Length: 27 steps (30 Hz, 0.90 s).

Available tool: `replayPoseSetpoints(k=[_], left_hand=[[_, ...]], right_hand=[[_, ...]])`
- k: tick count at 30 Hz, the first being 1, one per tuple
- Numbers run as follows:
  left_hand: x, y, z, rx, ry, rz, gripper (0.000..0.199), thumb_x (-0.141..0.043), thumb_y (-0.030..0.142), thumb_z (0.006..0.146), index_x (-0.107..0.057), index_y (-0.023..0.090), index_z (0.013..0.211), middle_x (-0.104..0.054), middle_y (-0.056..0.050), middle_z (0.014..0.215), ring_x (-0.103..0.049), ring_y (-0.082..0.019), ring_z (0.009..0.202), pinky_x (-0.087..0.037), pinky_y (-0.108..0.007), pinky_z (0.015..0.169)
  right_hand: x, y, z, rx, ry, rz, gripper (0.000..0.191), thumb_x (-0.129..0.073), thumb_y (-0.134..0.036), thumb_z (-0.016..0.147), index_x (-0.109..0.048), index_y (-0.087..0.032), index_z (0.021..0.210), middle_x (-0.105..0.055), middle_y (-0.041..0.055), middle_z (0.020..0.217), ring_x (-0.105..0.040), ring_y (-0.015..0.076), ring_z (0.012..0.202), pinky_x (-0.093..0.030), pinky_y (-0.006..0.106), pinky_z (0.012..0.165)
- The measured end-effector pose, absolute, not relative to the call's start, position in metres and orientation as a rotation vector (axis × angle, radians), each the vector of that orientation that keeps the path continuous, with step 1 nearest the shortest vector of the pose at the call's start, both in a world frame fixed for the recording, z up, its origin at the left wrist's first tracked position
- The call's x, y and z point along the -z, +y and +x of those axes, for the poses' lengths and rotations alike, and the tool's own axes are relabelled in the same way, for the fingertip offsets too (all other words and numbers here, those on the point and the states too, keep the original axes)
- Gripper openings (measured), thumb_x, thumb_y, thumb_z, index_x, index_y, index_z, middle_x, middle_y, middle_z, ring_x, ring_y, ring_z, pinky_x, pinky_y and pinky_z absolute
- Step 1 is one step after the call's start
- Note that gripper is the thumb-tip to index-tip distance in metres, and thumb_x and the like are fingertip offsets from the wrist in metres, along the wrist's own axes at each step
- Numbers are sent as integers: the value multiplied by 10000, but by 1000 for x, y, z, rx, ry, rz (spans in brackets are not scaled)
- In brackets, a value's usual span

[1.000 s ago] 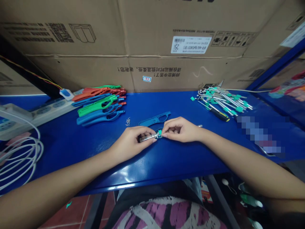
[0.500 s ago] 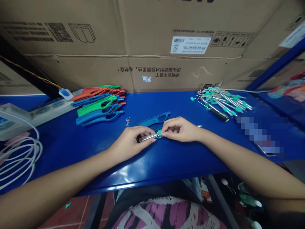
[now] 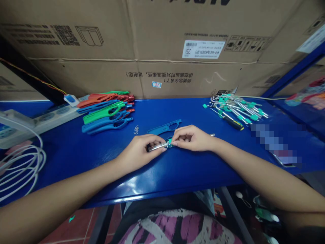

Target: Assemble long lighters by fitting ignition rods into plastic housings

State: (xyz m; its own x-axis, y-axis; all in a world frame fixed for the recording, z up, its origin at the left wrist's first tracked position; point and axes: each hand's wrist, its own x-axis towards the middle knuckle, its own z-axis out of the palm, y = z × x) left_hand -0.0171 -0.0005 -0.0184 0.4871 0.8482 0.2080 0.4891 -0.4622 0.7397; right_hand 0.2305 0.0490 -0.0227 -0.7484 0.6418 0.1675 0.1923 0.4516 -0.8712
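Note:
My left hand [image 3: 139, 147] is closed around a lighter's inner assembly, whose clear-and-silver tube [image 3: 156, 147] sticks out below the fingers. At that assembly's other end is a small green trigger piece [image 3: 170, 141], pinched by the fingertips of my right hand [image 3: 190, 138]. Between the hands, part of a blue casing shows beneath the assembly, mostly covered by the fingers. A thin metal rod tip [image 3: 212, 135] pokes out past my right wrist. Just behind the hands lies a blue lighter casing half [image 3: 162, 127], untouched.
Several coloured lighters [image 3: 108, 113] are stacked at the left, with small screws [image 3: 136, 129] nearby. At the back right is a heap of metal-rod lighter assemblies [image 3: 238, 106], with a screwdriver [image 3: 233, 122] before it. A power strip [image 3: 48, 117] and coiled white cable [image 3: 22, 169] occupy the left side.

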Motion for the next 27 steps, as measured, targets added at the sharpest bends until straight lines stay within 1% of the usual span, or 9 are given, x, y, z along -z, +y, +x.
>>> replayPoseSetpoints(k=[8, 20, 27], left_hand=[[21, -1, -17, -782, 1073, 2180, 119, -697, 246, 906, -745, 199, 1004, -738, 8, 873, -589, -89, 636, -462, -206, 644], [23, -1, -15, -813, 1119, 2148, 112, -719, 266, 887, -760, 201, 969, -750, 8, 844, -581, -91, 611, -463, -211, 628], [25, -2, -13, -830, 1143, 2116, 113, -732, 280, 873, -770, 201, 944, -739, 18, 797, -552, -83, 595, -421, -198, 578]], right_hand=[[22, 50, 230, -1110, -2313, -616, 202, -638, -279, 933, -762, -119, 941, -648, 36, 799, -511, 80, 607, -383, 211, 534], [24, 49, 228, -1172, -2264, -677, 200, -661, -314, 920, -752, -137, 908, -620, 15, 770, -480, 83, 598, -366, 217, 527], [24, 46, 224, -1217, -2208, -708, 180, -671, -297, 908, -741, -134, 875, -628, 9, 769, -449, 75, 585, -354, 217, 527]])
